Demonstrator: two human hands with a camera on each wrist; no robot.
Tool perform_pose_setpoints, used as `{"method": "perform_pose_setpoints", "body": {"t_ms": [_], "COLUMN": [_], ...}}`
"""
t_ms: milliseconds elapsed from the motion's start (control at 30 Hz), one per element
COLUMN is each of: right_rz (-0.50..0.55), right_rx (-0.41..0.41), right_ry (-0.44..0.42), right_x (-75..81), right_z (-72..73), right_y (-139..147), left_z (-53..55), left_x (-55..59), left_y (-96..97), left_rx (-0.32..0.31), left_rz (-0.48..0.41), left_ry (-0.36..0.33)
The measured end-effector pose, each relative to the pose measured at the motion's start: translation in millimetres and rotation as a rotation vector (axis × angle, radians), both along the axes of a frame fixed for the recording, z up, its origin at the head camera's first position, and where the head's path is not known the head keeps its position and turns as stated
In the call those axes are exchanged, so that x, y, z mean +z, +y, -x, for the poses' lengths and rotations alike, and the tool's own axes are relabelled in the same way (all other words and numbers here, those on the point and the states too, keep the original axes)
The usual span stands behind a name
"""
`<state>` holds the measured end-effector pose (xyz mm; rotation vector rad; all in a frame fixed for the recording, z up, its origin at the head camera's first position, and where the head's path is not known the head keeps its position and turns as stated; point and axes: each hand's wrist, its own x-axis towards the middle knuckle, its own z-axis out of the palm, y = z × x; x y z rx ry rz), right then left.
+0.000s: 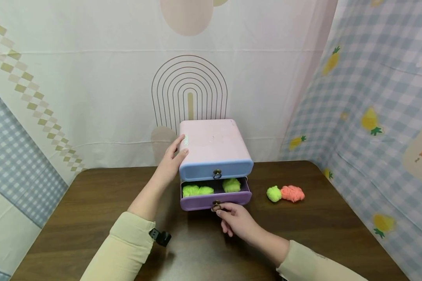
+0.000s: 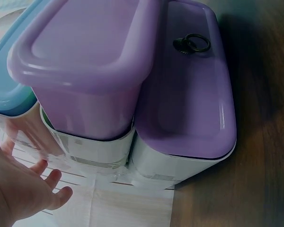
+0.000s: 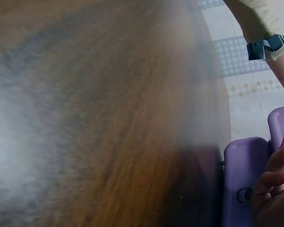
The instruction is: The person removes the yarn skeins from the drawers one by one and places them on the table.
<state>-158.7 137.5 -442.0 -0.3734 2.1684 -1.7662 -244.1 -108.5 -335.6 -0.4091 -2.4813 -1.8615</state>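
Observation:
A small drawer unit with a pale pink top (image 1: 211,140) stands on the table. My left hand (image 1: 169,162) rests against its left side, thumb at the top edge. The blue top drawer (image 1: 197,172) is closed. Below it, the purple middle drawer (image 1: 197,203) is pulled out, with yellow-green yarn bundles (image 1: 193,190) inside. My right hand (image 1: 240,222) pinches that drawer's ring pull (image 1: 216,208) between thumb and forefinger. In the left wrist view, a second purple drawer (image 2: 184,104) at the bottom is closed, its own ring (image 2: 199,43) hanging free.
Right of the unit, a yellow-green yarn ball (image 1: 274,194) and a coral yarn bundle (image 1: 293,193) lie side by side on the dark wooden table (image 1: 320,230). A patterned cloth (image 1: 109,97) hangs behind the table, and a checked one (image 1: 355,78) on the right.

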Motion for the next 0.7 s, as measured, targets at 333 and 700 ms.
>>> {"method": "perform_pose_setpoints", "body": {"t_ms": [333,700], "right_rz": [-0.028,-0.037], "right_rx": [0.034,0.063], "right_ry": [-0.027,-0.036], "right_x": [2.4,-0.7], "right_z": [-12.6,-27.5], "right_y": [6.5,10.5], "left_z": [23.5,21.2], "left_x": [-30.8,-31.0], "left_y": [-4.1,-3.6], "left_rx": [0.027,0.040], "left_rz": [-0.009,-0.013], "left_ry": [0.037,0.043]}}
